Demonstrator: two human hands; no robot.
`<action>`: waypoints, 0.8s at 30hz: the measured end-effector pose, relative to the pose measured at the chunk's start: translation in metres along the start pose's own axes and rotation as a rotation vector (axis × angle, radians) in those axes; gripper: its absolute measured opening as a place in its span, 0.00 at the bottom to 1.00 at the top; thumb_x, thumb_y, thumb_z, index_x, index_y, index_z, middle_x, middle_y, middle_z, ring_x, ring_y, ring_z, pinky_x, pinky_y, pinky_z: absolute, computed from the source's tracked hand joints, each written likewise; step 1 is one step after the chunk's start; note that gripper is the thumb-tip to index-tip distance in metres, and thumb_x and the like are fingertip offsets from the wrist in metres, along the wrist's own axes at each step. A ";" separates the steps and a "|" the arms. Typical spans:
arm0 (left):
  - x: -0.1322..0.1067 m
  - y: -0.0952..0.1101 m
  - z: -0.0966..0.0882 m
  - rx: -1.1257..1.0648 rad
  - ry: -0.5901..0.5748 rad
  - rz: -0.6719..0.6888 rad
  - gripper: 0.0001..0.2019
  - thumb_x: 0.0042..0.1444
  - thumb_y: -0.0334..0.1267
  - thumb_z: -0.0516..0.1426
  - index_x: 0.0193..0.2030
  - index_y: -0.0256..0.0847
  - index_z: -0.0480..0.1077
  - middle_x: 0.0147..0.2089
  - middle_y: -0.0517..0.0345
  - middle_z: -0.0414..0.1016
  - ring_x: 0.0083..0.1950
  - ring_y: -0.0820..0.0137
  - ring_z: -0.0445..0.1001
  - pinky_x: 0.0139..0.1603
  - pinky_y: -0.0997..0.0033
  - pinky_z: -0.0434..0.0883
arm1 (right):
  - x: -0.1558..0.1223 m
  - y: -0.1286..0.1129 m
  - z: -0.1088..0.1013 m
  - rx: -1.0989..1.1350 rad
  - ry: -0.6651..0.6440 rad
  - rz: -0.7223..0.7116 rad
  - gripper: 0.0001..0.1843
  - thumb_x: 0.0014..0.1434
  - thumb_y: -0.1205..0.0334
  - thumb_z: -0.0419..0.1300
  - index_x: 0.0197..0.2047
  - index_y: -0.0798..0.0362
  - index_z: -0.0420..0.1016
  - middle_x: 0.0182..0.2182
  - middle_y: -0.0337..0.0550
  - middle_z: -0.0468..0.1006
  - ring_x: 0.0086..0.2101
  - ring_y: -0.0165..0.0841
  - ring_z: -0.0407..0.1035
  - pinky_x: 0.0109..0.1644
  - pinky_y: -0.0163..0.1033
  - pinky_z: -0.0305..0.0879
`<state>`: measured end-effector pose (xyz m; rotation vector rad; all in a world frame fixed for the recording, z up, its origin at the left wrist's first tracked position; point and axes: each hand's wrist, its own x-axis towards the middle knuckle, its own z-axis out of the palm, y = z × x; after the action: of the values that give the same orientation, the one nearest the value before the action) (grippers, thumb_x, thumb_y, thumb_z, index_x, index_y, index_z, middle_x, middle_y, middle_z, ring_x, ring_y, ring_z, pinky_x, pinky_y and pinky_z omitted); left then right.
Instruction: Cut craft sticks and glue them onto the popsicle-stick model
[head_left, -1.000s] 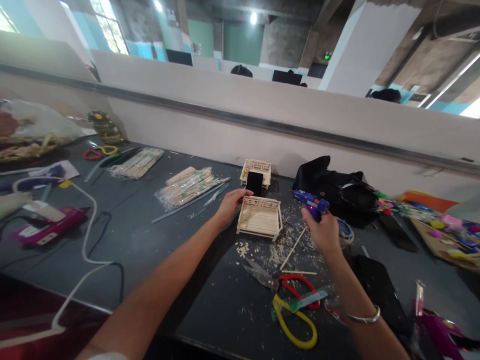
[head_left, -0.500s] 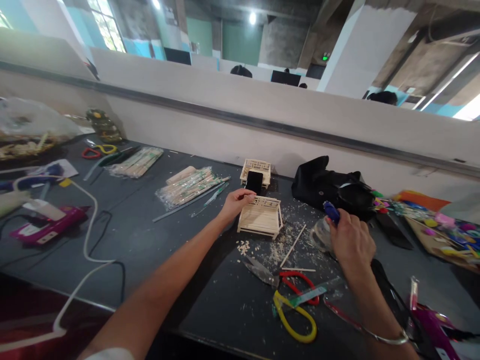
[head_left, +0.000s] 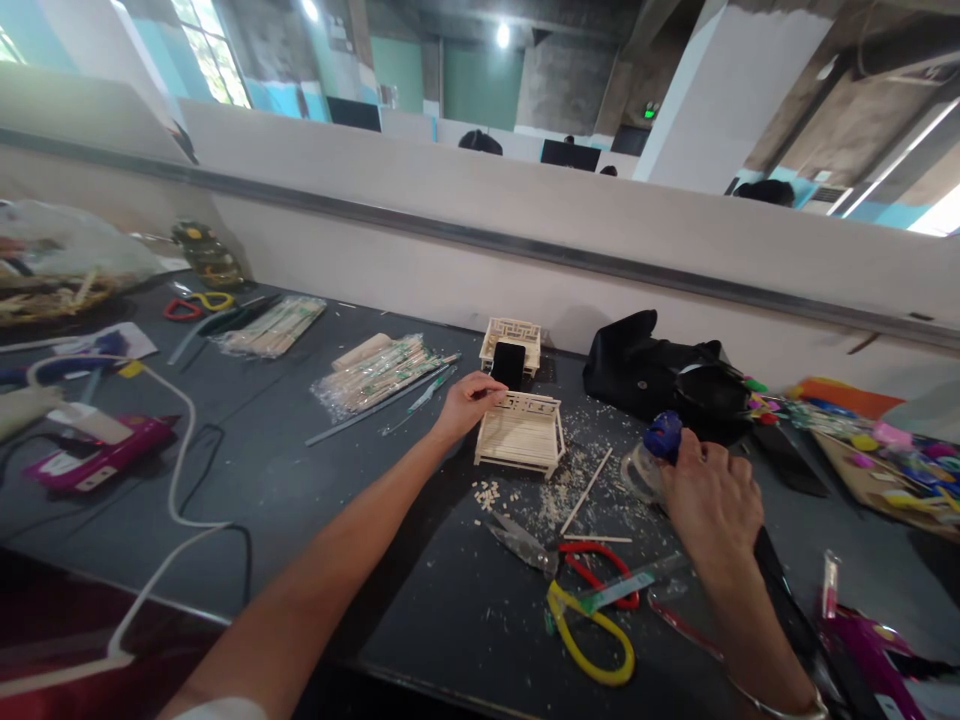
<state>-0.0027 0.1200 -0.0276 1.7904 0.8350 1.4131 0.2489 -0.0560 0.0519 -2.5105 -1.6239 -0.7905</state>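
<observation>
Left grip [head_left: 466,402]: pinched lightly on the back-rail corner of the stick bench model [head_left: 519,436], seemingly to steady it.
Right grip [head_left: 711,497]: clenched over the blue glue gun [head_left: 664,436], held low to the counter [head_left: 300,480], right of the model.
Place: the stick bench model stands mid-counter, nearer the far edge, among wood chips [head_left: 555,495].
Behind: phone [head_left: 508,363] propped on a second stick model [head_left: 513,333] by the far edge.
Near edge: scissors [head_left: 589,610], with red and yellow handles.
Writing: none readable.
</observation>
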 end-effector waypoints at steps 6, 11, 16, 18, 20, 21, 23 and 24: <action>0.001 0.002 -0.002 0.050 -0.011 0.041 0.07 0.52 0.42 0.63 0.32 0.43 0.81 0.32 0.57 0.74 0.30 0.71 0.69 0.31 0.70 0.67 | -0.001 0.002 -0.003 0.008 0.005 0.015 0.20 0.63 0.61 0.55 0.55 0.63 0.72 0.42 0.63 0.77 0.41 0.51 0.69 0.38 0.48 0.65; 0.001 0.002 -0.002 0.044 -0.016 0.017 0.07 0.52 0.43 0.63 0.31 0.43 0.80 0.31 0.57 0.74 0.32 0.69 0.70 0.32 0.69 0.68 | 0.000 0.007 -0.001 0.012 -0.046 0.015 0.20 0.64 0.58 0.55 0.53 0.61 0.73 0.40 0.61 0.78 0.39 0.50 0.70 0.37 0.47 0.65; 0.001 0.003 -0.002 0.039 -0.008 0.004 0.06 0.52 0.41 0.63 0.31 0.43 0.80 0.31 0.57 0.74 0.31 0.70 0.69 0.32 0.70 0.67 | -0.005 0.010 0.000 0.010 0.000 0.013 0.23 0.62 0.56 0.57 0.54 0.63 0.73 0.41 0.64 0.78 0.40 0.52 0.70 0.38 0.49 0.66; 0.000 0.003 -0.002 0.042 -0.007 -0.003 0.06 0.52 0.40 0.63 0.32 0.43 0.80 0.31 0.58 0.74 0.31 0.71 0.69 0.32 0.70 0.67 | -0.009 0.011 -0.004 0.034 0.089 0.017 0.26 0.60 0.53 0.59 0.55 0.63 0.72 0.43 0.64 0.77 0.41 0.54 0.70 0.38 0.52 0.66; 0.001 0.003 -0.002 0.044 -0.010 -0.004 0.05 0.52 0.40 0.62 0.32 0.43 0.80 0.31 0.58 0.74 0.31 0.71 0.69 0.32 0.70 0.67 | -0.011 0.009 -0.010 0.126 0.207 -0.022 0.26 0.61 0.52 0.57 0.55 0.61 0.72 0.44 0.63 0.77 0.42 0.54 0.69 0.40 0.54 0.67; 0.001 0.003 -0.002 0.046 -0.015 -0.002 0.05 0.52 0.40 0.62 0.31 0.43 0.80 0.31 0.58 0.74 0.31 0.71 0.69 0.32 0.70 0.67 | -0.012 0.004 -0.013 0.216 0.264 -0.067 0.24 0.62 0.52 0.56 0.55 0.59 0.73 0.44 0.61 0.78 0.43 0.53 0.70 0.42 0.54 0.67; 0.001 0.002 -0.002 0.049 -0.023 0.001 0.06 0.52 0.40 0.62 0.31 0.43 0.80 0.31 0.58 0.74 0.31 0.71 0.69 0.33 0.70 0.67 | -0.009 -0.011 -0.014 0.476 0.328 -0.193 0.21 0.64 0.54 0.52 0.53 0.56 0.74 0.43 0.57 0.79 0.43 0.47 0.72 0.46 0.52 0.68; 0.002 0.002 -0.002 0.048 -0.025 0.000 0.06 0.52 0.41 0.62 0.31 0.43 0.80 0.31 0.58 0.74 0.32 0.70 0.69 0.33 0.70 0.67 | -0.005 -0.023 -0.012 0.630 0.332 -0.241 0.19 0.65 0.55 0.51 0.51 0.54 0.76 0.42 0.54 0.80 0.42 0.44 0.72 0.46 0.49 0.69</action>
<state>-0.0047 0.1206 -0.0249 1.8402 0.8627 1.3780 0.2230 -0.0541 0.0552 -1.6867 -1.7239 -0.5514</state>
